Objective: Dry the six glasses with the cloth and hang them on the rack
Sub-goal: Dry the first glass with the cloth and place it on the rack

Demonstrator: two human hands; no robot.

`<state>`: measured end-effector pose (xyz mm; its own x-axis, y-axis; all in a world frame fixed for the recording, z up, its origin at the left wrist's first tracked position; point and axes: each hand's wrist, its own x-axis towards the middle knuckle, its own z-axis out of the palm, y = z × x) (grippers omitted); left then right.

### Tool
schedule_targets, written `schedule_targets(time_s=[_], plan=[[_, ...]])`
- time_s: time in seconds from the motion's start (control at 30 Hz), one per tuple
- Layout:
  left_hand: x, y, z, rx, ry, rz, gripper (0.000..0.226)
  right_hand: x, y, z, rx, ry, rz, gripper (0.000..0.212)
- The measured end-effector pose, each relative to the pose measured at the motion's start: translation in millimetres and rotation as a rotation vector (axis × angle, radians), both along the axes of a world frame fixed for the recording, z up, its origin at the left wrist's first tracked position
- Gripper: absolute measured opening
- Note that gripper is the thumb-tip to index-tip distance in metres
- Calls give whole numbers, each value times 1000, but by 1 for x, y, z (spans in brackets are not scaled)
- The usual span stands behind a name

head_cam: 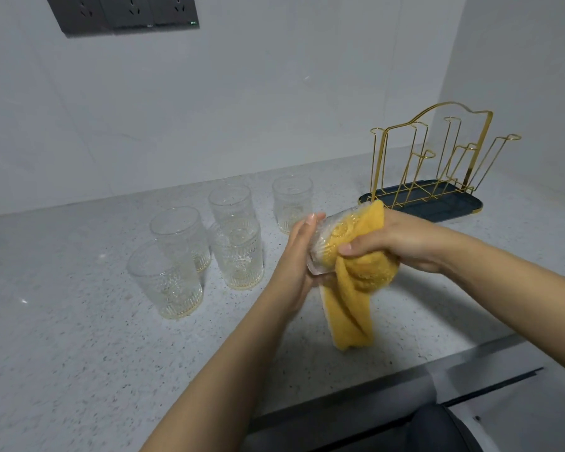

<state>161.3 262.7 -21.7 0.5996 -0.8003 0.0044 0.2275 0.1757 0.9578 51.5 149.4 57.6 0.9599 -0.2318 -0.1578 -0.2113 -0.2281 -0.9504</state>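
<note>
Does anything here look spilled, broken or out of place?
Nothing stands out. Five glasses stand upright on the counter, the gold rack sits level and bare, and the sixth glass is held with the yellow cloth.

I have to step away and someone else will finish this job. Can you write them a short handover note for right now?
Left hand: holds one glass on its side above the counter.
Right hand: grips the yellow cloth, part of it pushed inside that glass, the rest hanging down.
Five more glasses stand upright on the counter, left of the hands.
The gold rack stands on its dark tray at the back right; nothing hangs on it.
Done: no glass hung.
Left: finish drying this glass and hang it, then dry and hang the other five.
</note>
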Motion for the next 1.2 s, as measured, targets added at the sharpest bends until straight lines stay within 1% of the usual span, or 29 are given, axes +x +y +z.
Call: schedule_targets(time_s=[0.03, 0.07, 0.1, 0.13, 0.17, 0.2, 0.27, 0.3, 0.33, 0.37, 0.4, 0.47, 0.5, 0.57, 0.63, 0.7, 0.77, 0.83, 0.9, 0.97, 1.03, 1.07, 1.17, 1.2], plan=[[-1, -1, -1, -21, -96, 50, 59, 0, -1, 0, 143, -19, -41, 26], [-2, -2, -1, -44, -181, 99, 54, 1, 0, -2, 197, -24, -50, 32], [-1, -2, -3, -61, -223, 128, 49, 1, 3, -4, 182, -26, -31, 37], [-1, -3, -5, -62, -217, 140, 46, 2, 6, -7, 100, -20, 4, 40], [2, -2, -7, -41, -190, 136, 47, 1, 8, -9, -56, -6, 62, 41], [4, -2, -8, -13, -139, 115, 50, 0, 10, -12, -278, 19, 150, 41], [6, 0, -7, 77, -34, 34, 66, -1, 12, -19, -776, 41, 357, 41], [7, 1, -6, 134, -10, -17, 71, -3, 13, -24, -966, 14, 412, 42], [9, 2, -6, 177, -7, -51, 68, -3, 11, -30, -1102, -44, 423, 45], [11, 2, -6, 206, -18, -72, 60, -3, 7, -37, -1187, -97, 399, 46], [13, 3, -6, 228, -24, -89, 50, -3, 4, -42, -1252, -123, 385, 42], [16, 4, -3, 268, 0, -123, 34, -2, -3, -52, -1422, -127, 410, 35], [17, 4, -3, 284, 17, -133, 33, -3, -5, -53, -1499, -130, 420, 32], [17, 4, -1, 306, 40, -148, 34, -4, -6, -50, -1569, -214, 412, 28], [16, 4, 0, 295, 58, -153, 34, -4, -5, -49, -1519, -228, 425, 28], [15, 3, -1, 279, 99, -141, 34, -3, -5, -46, -1413, -191, 433, 32], [14, 4, -2, 239, 178, -130, 41, 0, -6, -42, -1318, -195, 400, 33], [12, 5, -1, 200, 277, -119, 55, -1, -9, -35, -1188, -185, 274, 31], [10, 7, -2, 165, 339, -121, 63, -4, -11, -25, -1067, -109, 157, 25], [9, 10, -2, 178, 324, -155, 67, -7, -17, -18, -813, -94, 118, 17], [11, 16, 1, 205, 292, -246, 67, -12, -24, -9, -598, -89, 148, 20], [13, 18, 3, 215, 268, -307, 69, -14, -27, -5, -537, -78, 183, 21], [13, 16, 20, 229, 163, -504, 93, -19, -30, 4, -457, -41, 309, 23], [11, 12, 26, 239, 111, -546, 94, -19, -30, 6, -431, -20, 331, 24]])
